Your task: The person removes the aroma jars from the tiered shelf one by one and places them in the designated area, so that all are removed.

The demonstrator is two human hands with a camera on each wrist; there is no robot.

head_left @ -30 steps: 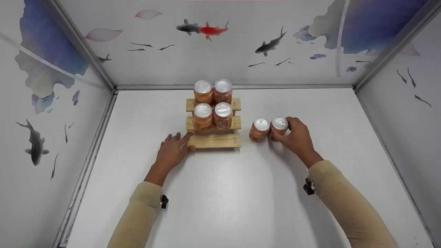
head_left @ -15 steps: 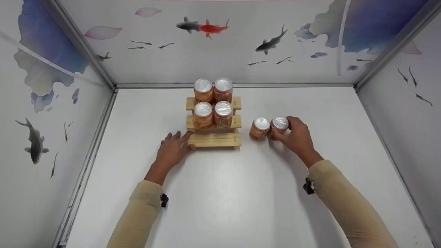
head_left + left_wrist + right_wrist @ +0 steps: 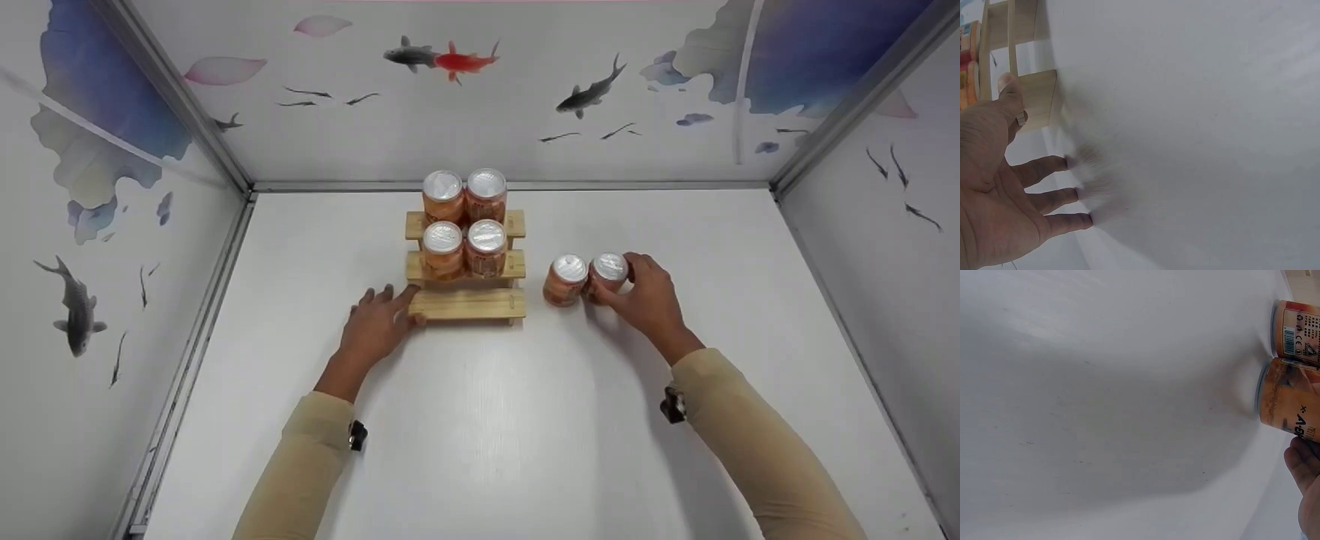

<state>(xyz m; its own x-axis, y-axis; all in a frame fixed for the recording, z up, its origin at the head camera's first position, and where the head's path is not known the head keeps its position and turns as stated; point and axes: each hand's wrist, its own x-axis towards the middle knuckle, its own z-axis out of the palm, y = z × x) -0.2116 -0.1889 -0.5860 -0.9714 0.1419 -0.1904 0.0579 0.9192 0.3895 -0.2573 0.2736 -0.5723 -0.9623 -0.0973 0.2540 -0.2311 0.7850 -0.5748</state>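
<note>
A three-step wooden rack (image 3: pixel 469 304) stands on the white table. My left hand (image 3: pixel 375 326) pinches the left end of its lowest board between thumb and index finger; the other fingers (image 3: pixel 1053 199) spread down to the tabletop. Four orange cans with silver lids occupy the two upper steps, among them a front-left can (image 3: pixel 443 251). To the rack's right, two more stand upright side by side. My right hand (image 3: pixel 651 300) grips the right-hand can (image 3: pixel 608 270) between thumb and fingers, and the left-hand can (image 3: pixel 566 281) is close against it. The lowest board bears nothing.
The white table (image 3: pixel 480 435) is bounded by printed panels (image 3: pixel 510 142) at the back and both sides, with metal rails along the edges. The rack's rear is near the back panel.
Both hands, the rack and the cans keep their places. Only the head view has shifted very slightly.
</note>
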